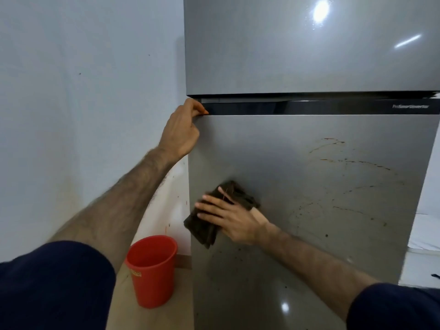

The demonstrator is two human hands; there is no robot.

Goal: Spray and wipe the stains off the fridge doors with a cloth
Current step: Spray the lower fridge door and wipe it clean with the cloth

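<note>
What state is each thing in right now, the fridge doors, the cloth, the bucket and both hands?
Upper door: shut, hardly stained.
Lower door: shut, streaked and speckled with stains.
Cloth: folded, pressed flat against the lower door.
Left hand: gripping the lower door's top corner.
Right hand: fingers straight, pressing the cloth.
Red bucket: upright on the floor.

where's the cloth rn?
Head view, low centre: the dark cloth is pressed flat on the lower fridge door under the right hand, near the door's left edge, above the red bucket.
</note>
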